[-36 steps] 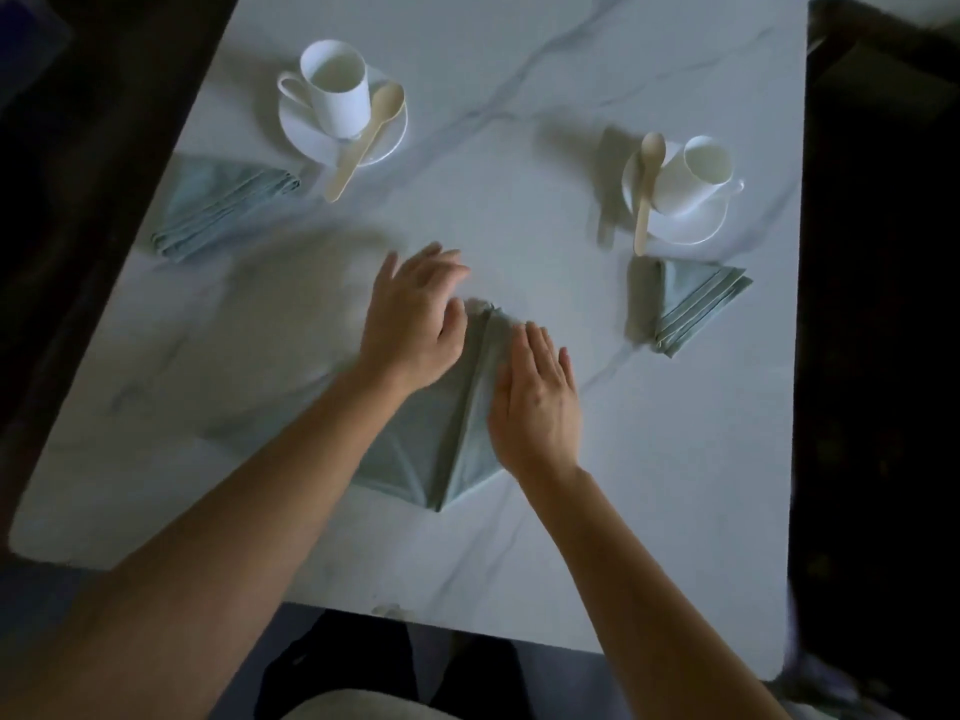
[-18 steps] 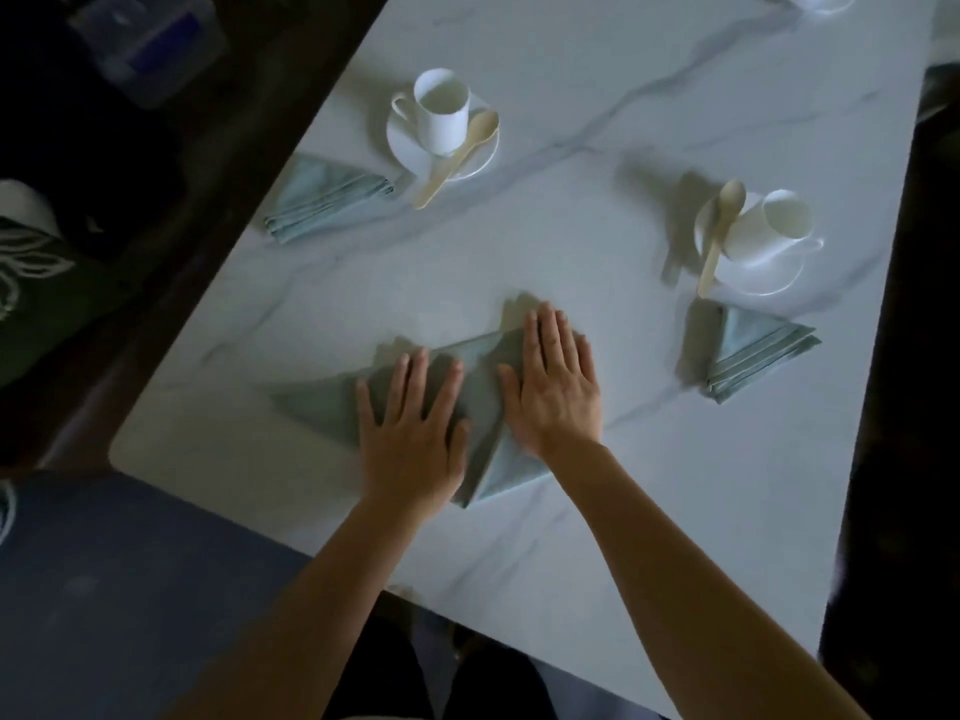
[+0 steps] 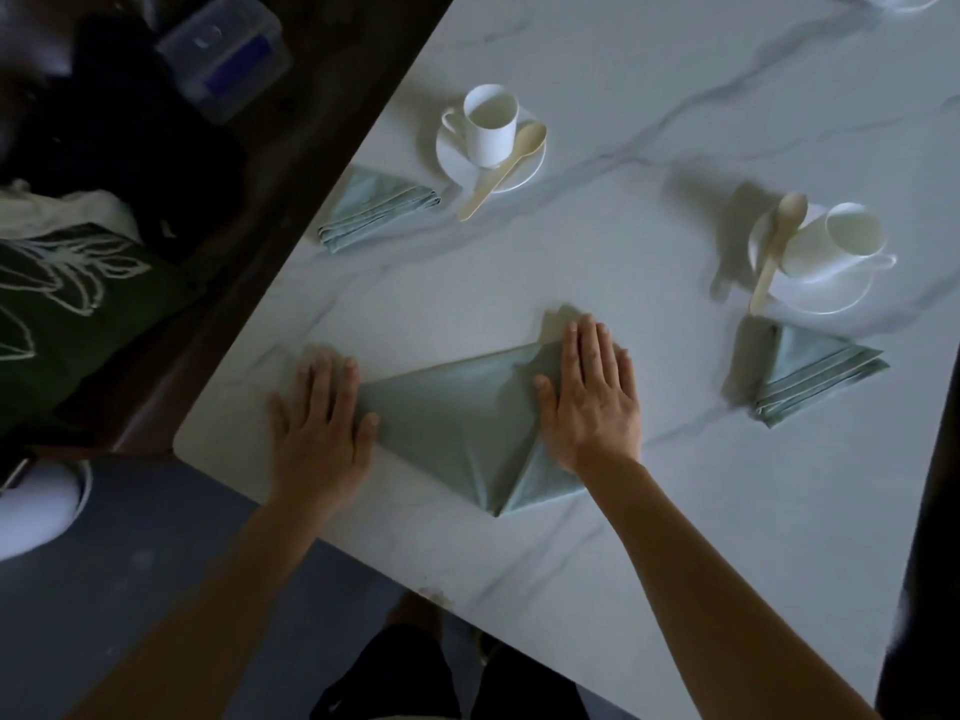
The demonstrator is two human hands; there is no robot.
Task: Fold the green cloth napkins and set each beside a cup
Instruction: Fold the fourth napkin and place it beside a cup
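**A:** How do the fingers stand?

**B:** All straight and flat, gripping nothing. The left hand (image 3: 322, 426) presses palm-down where the left tip of the middle napkin (image 3: 452, 418) runs under it, with its fingertips out on the table (image 3: 675, 485). The right hand (image 3: 592, 400) lies flat on the napkin's right part, fingers close together.

**A:** And the napkin?

**B:** It's spread between the two hands, near the table's front edge. It's a broad triangle, with a narrow flap showing below the right wrist.

**A:** The other napkins?

**B:** Both are folded. The left napkin (image 3: 374, 210) lies just beside the left cup (image 3: 491, 124) on its saucer (image 3: 452, 158). The right napkin (image 3: 815, 376) lies just below the right cup (image 3: 841, 239). A spoon (image 3: 504, 168) leans across the left saucer, its handle reaching the table.
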